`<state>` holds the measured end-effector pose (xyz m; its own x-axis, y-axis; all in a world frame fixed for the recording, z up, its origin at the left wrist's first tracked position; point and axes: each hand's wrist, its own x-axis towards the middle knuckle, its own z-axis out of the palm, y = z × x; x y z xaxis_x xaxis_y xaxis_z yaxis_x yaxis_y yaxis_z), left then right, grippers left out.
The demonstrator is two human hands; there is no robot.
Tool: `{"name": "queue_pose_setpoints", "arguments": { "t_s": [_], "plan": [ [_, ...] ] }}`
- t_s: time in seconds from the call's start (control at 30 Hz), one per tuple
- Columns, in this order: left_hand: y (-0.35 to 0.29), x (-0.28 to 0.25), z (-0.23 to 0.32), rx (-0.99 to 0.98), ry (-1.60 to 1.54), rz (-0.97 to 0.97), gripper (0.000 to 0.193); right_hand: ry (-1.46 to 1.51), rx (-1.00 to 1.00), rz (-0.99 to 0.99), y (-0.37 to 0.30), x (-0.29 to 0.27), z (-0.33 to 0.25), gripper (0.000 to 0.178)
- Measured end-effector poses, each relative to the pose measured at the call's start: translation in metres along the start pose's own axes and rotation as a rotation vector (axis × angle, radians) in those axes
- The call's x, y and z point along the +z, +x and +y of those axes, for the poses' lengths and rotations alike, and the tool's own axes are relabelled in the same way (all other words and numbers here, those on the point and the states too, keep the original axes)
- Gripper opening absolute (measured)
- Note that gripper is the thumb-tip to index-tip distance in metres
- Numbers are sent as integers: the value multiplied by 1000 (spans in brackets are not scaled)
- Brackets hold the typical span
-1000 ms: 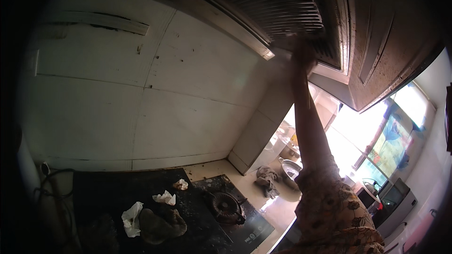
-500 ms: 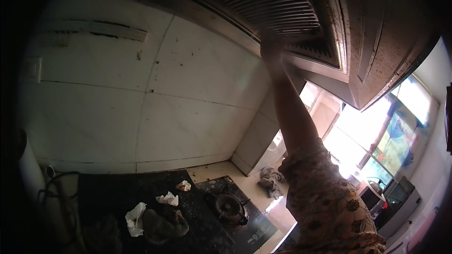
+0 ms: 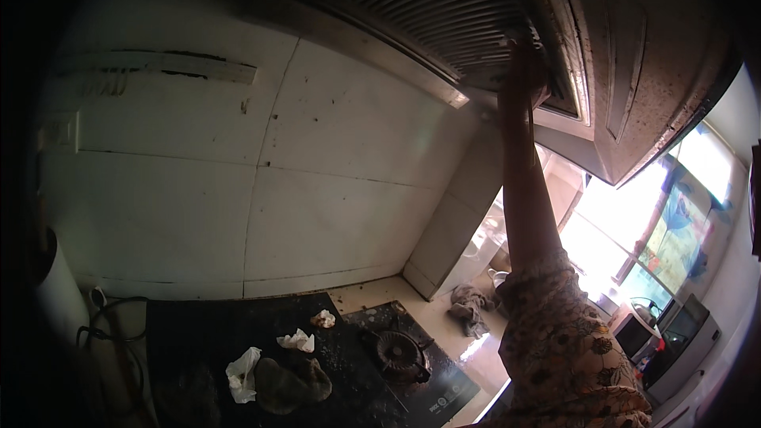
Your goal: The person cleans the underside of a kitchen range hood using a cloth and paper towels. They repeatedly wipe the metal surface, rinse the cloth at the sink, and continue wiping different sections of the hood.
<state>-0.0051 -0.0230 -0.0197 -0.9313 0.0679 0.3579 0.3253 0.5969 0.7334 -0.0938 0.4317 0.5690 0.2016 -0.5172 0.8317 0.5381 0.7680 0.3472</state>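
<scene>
My right hand [image 3: 525, 71] is raised against the slatted underside of a range hood [image 3: 428, 12], near the right end of the slats. Its fingers look closed in the shadow, and a small pale bit shows at their tips; what they hold is too dark to name. The arm runs up from the lower right in a flower-patterned sleeve [image 3: 563, 341]. My left hand is out of the picture.
Below is a black gas stove [image 3: 238, 317] with a round burner [image 3: 399, 353]. Crumpled white tissues [image 3: 297, 340] and a dark grey cloth [image 3: 289, 384] lie on it. Another grey cloth [image 3: 469, 309] rests on the counter beyond. A tiled wall [image 3: 341, 222] stands behind; a bright window [image 3: 610, 222] is at right.
My right hand has moved rightward and slightly upward along the hood's slats, from the near-wall edge toward the right end. The whole view has shifted a little.
</scene>
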Motion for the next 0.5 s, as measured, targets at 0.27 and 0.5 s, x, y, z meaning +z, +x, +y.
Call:
{"name": "queue_pose_setpoints", "arguments": {
  "t_s": [0.27, 0.5],
  "plan": [
    [5, 8, -1, 16, -69, 4, 14, -113, -215, -371, -58, 79, -15, 21],
    [3, -5, 7, -52, -70, -68, 18, 182, -18, -42, -49, -6, -37, 18]
  ]
}}
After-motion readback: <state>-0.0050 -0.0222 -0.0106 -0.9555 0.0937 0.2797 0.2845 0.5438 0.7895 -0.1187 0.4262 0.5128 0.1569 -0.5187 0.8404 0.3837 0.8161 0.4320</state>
